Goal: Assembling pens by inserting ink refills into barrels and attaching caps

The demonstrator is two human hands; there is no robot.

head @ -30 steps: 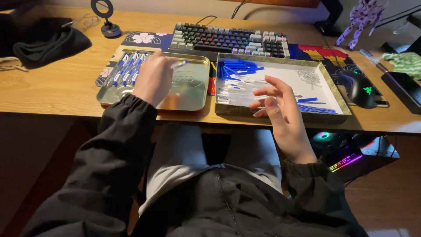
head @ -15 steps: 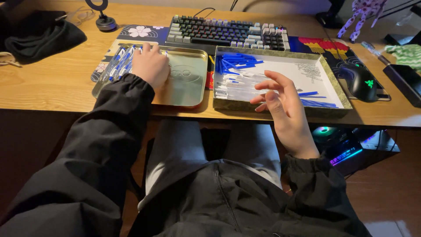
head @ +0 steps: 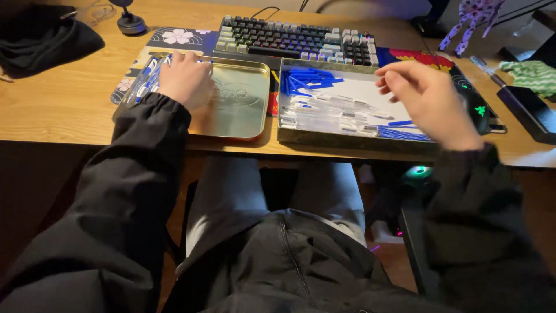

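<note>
My left hand lies palm down on the left part of a shallow gold metal tray. Its fingers rest on a row of blue-and-clear pens at the tray's left edge, and the fingertips are hidden. My right hand hovers over the right side of a grey-rimmed box tray, fingers loosely curled with nothing seen in them. That tray holds a heap of blue pen parts, clear barrels and thin blue sticks.
Behind both trays sits a keyboard on a patterned desk mat. A black mouse, a black box and a green cloth are to the right. A dark cloth and a small black stand are at the far left.
My left hand slid left across the gold tray onto the pens. My right hand lifted from the box tray's front edge and moved right and farther away, fingers curling in.
</note>
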